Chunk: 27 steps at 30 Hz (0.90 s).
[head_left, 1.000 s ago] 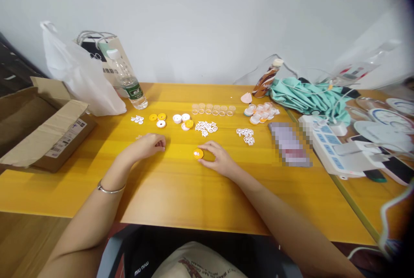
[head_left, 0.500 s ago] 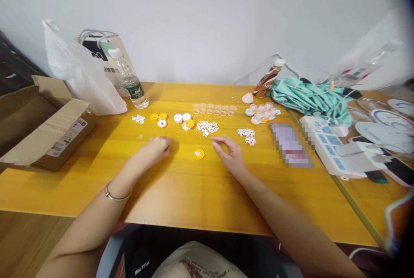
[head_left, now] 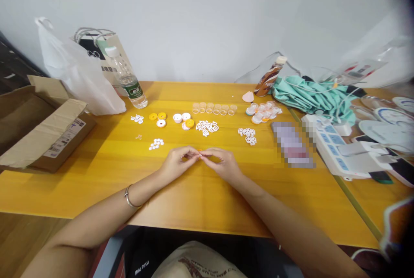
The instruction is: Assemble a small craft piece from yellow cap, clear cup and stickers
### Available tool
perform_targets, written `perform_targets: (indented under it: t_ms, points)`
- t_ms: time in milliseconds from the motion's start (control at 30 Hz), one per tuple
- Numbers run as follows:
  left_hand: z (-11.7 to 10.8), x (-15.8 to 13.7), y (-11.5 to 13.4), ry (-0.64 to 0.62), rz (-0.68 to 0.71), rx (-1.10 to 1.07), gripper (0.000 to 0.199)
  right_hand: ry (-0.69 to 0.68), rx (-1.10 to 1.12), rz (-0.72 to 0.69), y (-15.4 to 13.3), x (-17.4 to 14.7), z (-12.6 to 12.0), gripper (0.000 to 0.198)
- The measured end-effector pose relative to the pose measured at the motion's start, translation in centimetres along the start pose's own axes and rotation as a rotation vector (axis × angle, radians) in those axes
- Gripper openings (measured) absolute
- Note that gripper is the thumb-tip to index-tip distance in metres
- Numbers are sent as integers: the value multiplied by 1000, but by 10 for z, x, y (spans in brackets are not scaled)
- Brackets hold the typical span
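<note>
Both hands met at the middle of the yellow table (head_left: pixel 200 192), fingertips pinched together over a small orange-yellow disc (head_left: pixel 200 150), of which only a sliver showed between them. The left hand (head_left: pixel 177 163) was curled narrow, thumb and forefinger closed on the disc's left edge; the right hand (head_left: pixel 223 163) was likewise narrow, gripping it from the right. A silver bangle (head_left: pixel 130 196) sat on the left wrist.

Taking the disc as the landmark: just left of it and a little farther back lay a small cluster of white buttons (head_left: pixel 156 143), apart from the left hand. Behind it lay a heap of white openwork pieces (head_left: pixel 206 127), and to its back right a second, smaller heap (head_left: pixel 247 135). Farther back left were two yellow rings (head_left: pixel 157 116), three white round caps (head_left: pixel 177 118) and one more yellow cap (head_left: pixel 189 123). Directly behind stood a row of about six clear cups (head_left: pixel 213 108). At the back right lay a pile of pale orange-and-clear shells (head_left: pixel 263 113), too bunched to count.

Far back left stood one water bottle with a green label (head_left: pixel 127 79), its writing too small to read, a white plastic bag (head_left: pixel 77 75) and an open cardboard box (head_left: pixel 42 127). Back right, a brown drink bottle (head_left: pixel 270 77) leaned beside teal cloth (head_left: pixel 310 97). On dark clothing at the lower edge, "miu miu" (head_left: pixel 141 268) could be read
</note>
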<state>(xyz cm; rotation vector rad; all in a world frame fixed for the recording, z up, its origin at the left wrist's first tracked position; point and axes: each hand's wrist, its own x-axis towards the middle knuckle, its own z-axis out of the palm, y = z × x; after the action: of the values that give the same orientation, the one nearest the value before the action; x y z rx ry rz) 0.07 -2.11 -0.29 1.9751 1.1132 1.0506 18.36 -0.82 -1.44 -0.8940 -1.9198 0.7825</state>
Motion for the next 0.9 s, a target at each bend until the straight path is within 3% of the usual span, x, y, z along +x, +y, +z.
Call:
perform_targets:
  t_ms: [267, 433, 567, 900]
  points:
    - [-2, -1, 0, -9, 55, 62, 13, -7, 0, 43, -1, 1, 1, 12]
    - [-16, 5, -3, -46, 161, 257, 16, 66, -137, 54, 11, 4, -8, 11]
    - [-21, 7, -10, -97, 202, 405, 19, -17, -236, -25, 19, 5, -12, 14]
    - [-10, 4, -18, -165, 273, 488, 21, -94, -463, -214, 19, 3, -10, 17]
